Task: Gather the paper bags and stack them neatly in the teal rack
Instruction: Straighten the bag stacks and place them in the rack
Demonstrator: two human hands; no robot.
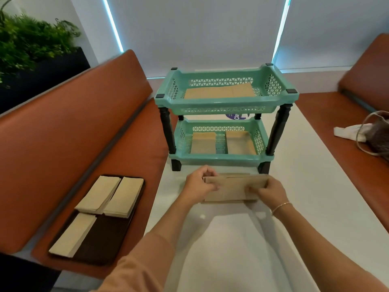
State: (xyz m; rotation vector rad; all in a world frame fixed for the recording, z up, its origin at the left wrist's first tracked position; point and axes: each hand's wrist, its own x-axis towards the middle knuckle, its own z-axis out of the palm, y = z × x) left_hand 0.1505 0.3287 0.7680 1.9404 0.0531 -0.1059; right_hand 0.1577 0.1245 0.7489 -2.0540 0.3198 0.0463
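Looks like this one's roughly halfway. The teal two-tier plastic rack [226,114] sits mid-frame on the white table [311,186], and it's already got flat brown paper bags in it: one pile on the top shelf [219,92] and two side-by-side piles on the lower shelf [203,142]. Still left: three stacks of paler paper bags [109,196] on a dark brown tray [101,245] at the lower left, parked on the orange bench seat.

Right now the action's just below the rack. A bundle of flat brown paper bags [231,187] sits on edge on the table, held at both ends. The left hand [200,183] has its fingers curled round the left end, and the right hand [270,191] pinches the right end, thumb in front. My guess is they're squaring up the edges before it goes in.
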